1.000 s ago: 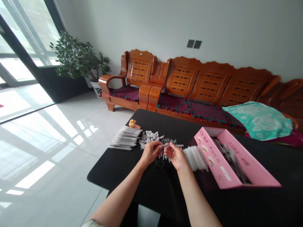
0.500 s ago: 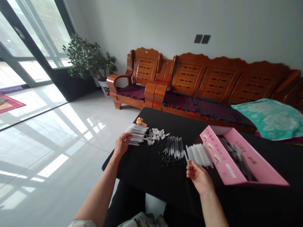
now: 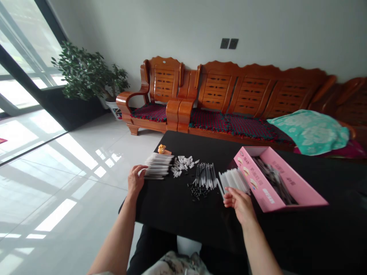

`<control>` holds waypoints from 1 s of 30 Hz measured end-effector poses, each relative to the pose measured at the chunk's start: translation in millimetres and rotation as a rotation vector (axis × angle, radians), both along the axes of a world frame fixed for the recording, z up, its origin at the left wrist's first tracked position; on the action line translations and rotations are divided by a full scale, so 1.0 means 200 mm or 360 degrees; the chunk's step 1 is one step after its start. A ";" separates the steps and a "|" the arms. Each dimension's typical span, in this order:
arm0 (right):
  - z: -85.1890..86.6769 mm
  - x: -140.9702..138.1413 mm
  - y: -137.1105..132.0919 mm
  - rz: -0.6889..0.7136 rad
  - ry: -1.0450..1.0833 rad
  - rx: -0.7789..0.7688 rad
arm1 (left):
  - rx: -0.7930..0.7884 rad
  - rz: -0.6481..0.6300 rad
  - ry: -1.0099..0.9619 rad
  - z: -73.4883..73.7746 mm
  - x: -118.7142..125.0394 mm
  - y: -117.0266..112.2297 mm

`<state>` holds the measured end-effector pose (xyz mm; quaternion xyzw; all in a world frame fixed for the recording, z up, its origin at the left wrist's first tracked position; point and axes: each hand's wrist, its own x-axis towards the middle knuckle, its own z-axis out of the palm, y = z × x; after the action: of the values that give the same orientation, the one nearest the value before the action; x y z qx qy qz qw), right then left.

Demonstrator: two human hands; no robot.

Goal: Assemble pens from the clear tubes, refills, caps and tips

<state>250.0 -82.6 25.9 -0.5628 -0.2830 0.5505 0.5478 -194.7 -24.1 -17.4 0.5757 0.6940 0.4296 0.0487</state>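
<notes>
My left hand (image 3: 136, 180) is at the left ends of a row of assembled pens (image 3: 157, 168). Its thumb and forefinger are parted, and I see nothing held between them. Slim white tubes, like pen barrels (image 3: 233, 180), lie side by side in front of my right hand (image 3: 240, 203). The fingertips of that hand close on one white pen barrel (image 3: 220, 187), tilted at the left side of the row. Between the hands lie white caps (image 3: 183, 165), dark-and-clear pen refills (image 3: 205, 175) and small black plugs (image 3: 198, 191).
A pink box (image 3: 254, 187) holding dark strips stands right of the barrels on the black table (image 3: 183, 214). At the table's far left corner sits a small orange figure (image 3: 162, 149). Beyond are a wooden sofa (image 3: 218, 89), a turquoise cloth (image 3: 312, 131) and a potted plant (image 3: 86, 72).
My left hand has drawn back leftward from over the pens to their ends, its fingers parting. My right hand stays by the barrels, the barrel lower at the row. The view has turned slightly right.
</notes>
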 end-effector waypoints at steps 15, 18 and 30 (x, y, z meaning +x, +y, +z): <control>-0.08 -0.03 0.17 0.0345 -0.2340 0.0062 | 0.0084 0.0037 0.0065 0.04 -0.01 -0.01; -0.10 -0.06 0.19 0.0430 -0.2509 -0.0038 | 0.0170 0.0078 0.0096 0.09 0.04 -0.02; -0.01 -0.05 0.21 0.0287 -0.1561 -0.0074 | -0.0161 -0.0745 -0.0119 0.19 0.73 0.00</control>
<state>239.3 -40.8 24.1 -0.7408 -0.5426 0.2723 0.2875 -49.0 -23.7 21.6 0.7014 0.5599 0.3924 0.2014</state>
